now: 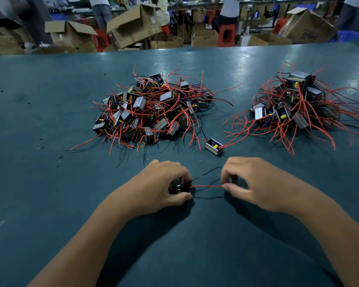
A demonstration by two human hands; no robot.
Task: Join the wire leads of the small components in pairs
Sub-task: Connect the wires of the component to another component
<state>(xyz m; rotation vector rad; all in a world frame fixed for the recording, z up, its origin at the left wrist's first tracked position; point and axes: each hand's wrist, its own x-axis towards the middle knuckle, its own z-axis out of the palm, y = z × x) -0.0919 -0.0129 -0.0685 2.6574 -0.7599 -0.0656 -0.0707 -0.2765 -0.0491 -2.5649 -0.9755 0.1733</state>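
Note:
My left hand (164,185) grips a small black component with a yellow part (178,189) just above the green table. Its red wire leads (205,186) stretch to the right, where my right hand (255,183) pinches their ends between thumb and fingertips. A black lead (211,170) sticks up and to the right from the same component. Further back lie two heaps of the same components with red and black leads: a large pile (151,108) at centre and a smaller pile (294,104) at the right. A single component (214,146) lies alone between the piles.
The green table (50,121) reaches to the far edge. Behind it stand several open cardboard boxes (133,23), red stools (226,35) and people at other benches.

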